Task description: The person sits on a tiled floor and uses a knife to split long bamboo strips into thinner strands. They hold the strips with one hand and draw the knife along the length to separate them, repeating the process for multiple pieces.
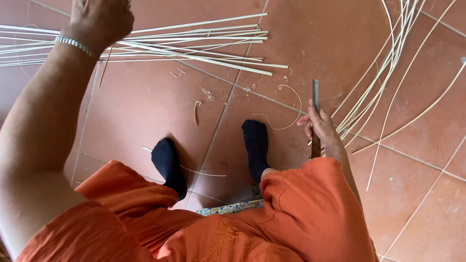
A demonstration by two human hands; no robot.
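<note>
Right hand is fisted around knife, blade pointing away from knee, clear of cane. Left hand, raised, pinches a strip drawn taut off pile beyond knife.

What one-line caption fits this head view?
Seated person: right hand gripping a knife, raised left hand over cane strips.

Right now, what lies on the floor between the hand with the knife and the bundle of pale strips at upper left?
In the head view, between the right hand and the bundle of strips, only curled shavings lie on tiles.
</note>
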